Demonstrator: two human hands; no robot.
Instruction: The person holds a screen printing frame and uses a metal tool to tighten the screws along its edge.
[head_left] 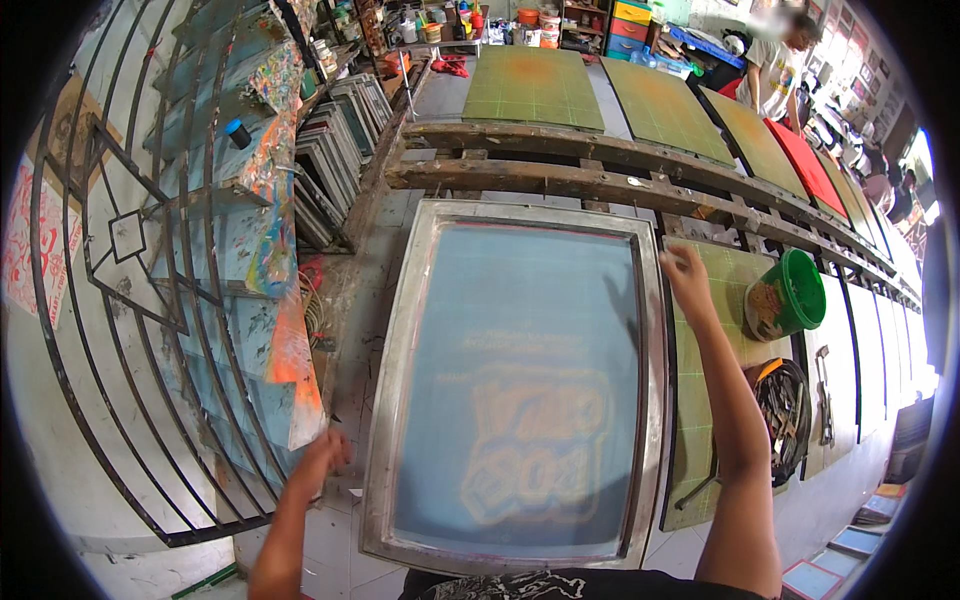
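A silk-screen frame [392, 400] with a worn metal rim and a blue mesh lies in front of me, its far end by the wooden rails. Pale block lettering shows in the mesh [480, 300] toward the near end. My left hand [330, 452] hangs just left of the frame, apart from it, with loosely bent fingers and nothing visible in them. My right hand [688, 278] is raised over the frame's far right corner, fingers bent and apart, with no object seen in it. Whether it touches the rim, I cannot tell.
Right of the frame, a green bucket [800, 290] and a coiled black cable [785, 415] lie on a green board [695, 400]. Wooden rails [540, 180] run across behind. At left stand a paint-stained rack [225, 310] and stacked frames [330, 165]. Another person [775, 75] stands far right.
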